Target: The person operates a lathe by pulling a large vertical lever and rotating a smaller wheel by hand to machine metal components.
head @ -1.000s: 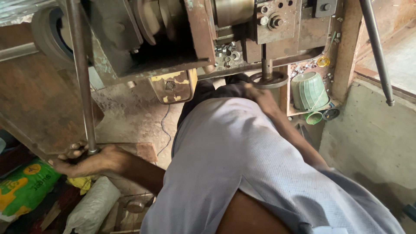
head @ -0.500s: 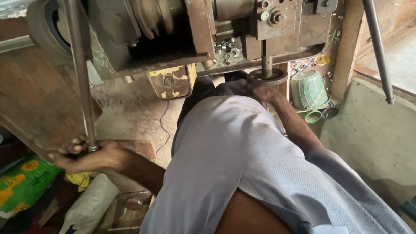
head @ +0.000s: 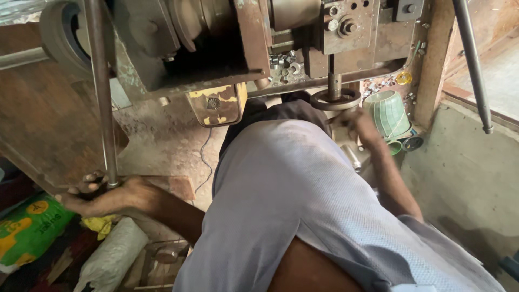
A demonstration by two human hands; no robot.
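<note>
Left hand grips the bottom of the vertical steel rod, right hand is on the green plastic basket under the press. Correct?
Not quite. The head view shows the right hand at the round metal ring under the machine's spindle; the green plastic basket sits beside it, untouched. The left hand does grip the bottom of the vertical steel rod.

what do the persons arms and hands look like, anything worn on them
Both arms are bare from above the elbow down; no gloves, watch or rings show on the left hand or the right hand. A short-sleeved pale grey-lilac shirt covers the shoulders. The fingers look grimy.
</note>
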